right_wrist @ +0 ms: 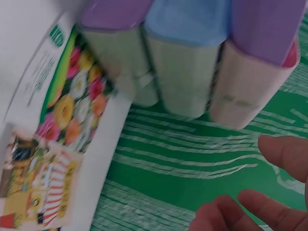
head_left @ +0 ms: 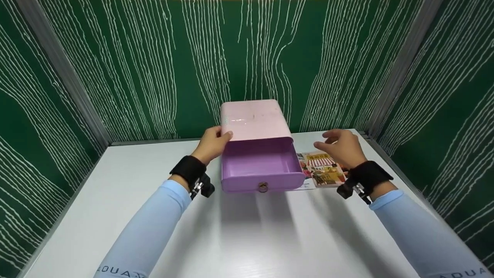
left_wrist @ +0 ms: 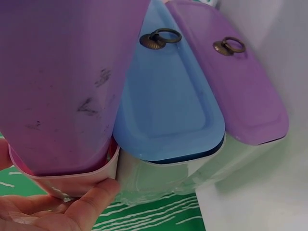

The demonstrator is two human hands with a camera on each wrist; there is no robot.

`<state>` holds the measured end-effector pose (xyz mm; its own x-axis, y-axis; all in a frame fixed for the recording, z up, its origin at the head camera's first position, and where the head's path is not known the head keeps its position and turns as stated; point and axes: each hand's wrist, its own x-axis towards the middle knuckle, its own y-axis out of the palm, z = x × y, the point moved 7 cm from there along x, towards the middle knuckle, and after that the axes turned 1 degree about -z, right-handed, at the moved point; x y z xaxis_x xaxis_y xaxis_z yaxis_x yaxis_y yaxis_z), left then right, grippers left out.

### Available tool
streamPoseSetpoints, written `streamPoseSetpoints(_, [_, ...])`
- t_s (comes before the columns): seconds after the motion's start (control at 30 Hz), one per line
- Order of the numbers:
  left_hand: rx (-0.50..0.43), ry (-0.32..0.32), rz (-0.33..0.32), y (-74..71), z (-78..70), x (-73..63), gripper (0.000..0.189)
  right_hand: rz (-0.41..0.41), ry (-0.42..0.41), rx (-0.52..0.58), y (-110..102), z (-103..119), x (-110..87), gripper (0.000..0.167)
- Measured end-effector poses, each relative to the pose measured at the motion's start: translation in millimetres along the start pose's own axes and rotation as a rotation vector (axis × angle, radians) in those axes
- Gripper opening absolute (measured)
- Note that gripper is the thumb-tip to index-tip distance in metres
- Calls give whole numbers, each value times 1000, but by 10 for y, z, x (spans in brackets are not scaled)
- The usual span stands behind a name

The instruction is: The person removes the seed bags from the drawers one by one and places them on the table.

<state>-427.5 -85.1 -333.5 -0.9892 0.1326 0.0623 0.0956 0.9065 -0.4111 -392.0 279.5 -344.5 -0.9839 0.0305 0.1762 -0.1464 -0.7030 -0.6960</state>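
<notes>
A small chest of stacked drawers stands at the middle of the table, its pale pink top casing (head_left: 252, 119) nearest the head camera. The purple top drawer (head_left: 241, 183) is pulled far out, showing a bare inside and a ring pull on its front. My left hand (head_left: 211, 146) grips the pink casing at its left side, thumb by the front edge. Below, the left wrist view shows a blue drawer (left_wrist: 168, 101) and another purple drawer (left_wrist: 245, 96), both pushed in. My right hand (head_left: 343, 148) hovers right of the chest with loosely bent fingers, holding nothing.
Right of the chest lie a flower-covered leaflet (right_wrist: 72, 106) and a picture card with a striped awning (head_left: 326, 168), partly under my right hand in the head view. Green panels with white lines (head_left: 254, 50) rise behind the white table (head_left: 146, 177) and at both sides.
</notes>
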Motion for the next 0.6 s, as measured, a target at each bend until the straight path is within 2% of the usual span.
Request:
streamPoseSetpoints(0.3, [1,3,-5,4,6,4,45,-26,-137,86,4,551,-291,50])
streamPoseSetpoints(0.6, [3,16,-6,3,-4,-17,45,-80,-290,150,80,894,-593,32])
